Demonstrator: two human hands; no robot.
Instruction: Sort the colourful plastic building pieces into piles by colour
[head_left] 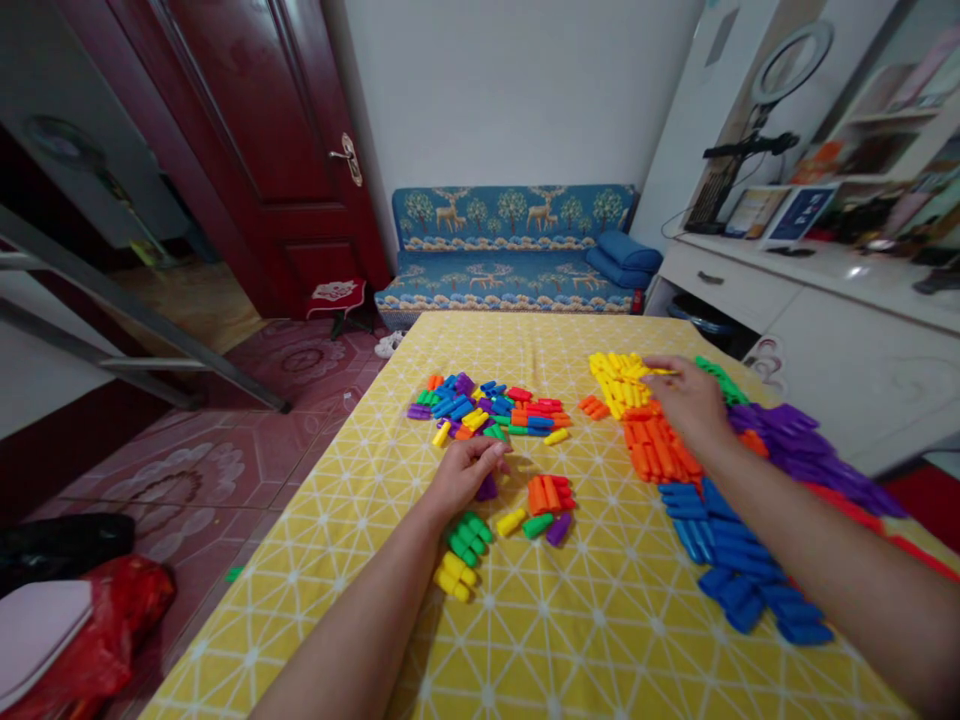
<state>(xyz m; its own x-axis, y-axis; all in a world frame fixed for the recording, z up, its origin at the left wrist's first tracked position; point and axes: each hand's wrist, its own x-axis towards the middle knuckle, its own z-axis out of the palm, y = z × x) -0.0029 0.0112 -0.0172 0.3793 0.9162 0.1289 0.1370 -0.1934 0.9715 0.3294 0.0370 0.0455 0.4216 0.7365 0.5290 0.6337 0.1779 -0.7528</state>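
Note:
My right hand (694,400) reaches over the far right of the table, its fingertips pinched at the edge of a group of yellow bullet-shaped plastic blocks (619,380). A bit of yellow shows between thumb and finger. Orange blocks (656,447) lie below that hand, with blue blocks (739,550) nearer me. My left hand (469,470) has its fingers curled in at the near side of a mixed-colour heap (480,408); what they hold is hidden. A purple block (487,488) shows just under it. Green blocks (470,537) and yellow ones (455,577) lie by my left wrist.
Purple blocks (795,440), green blocks (720,380) and red blocks (844,505) line the table's right side. An orange and red cluster (551,494) sits mid-table on the yellow tablecloth (600,620). A blue sofa (510,270) stands beyond; a white cabinet (847,340) is at right.

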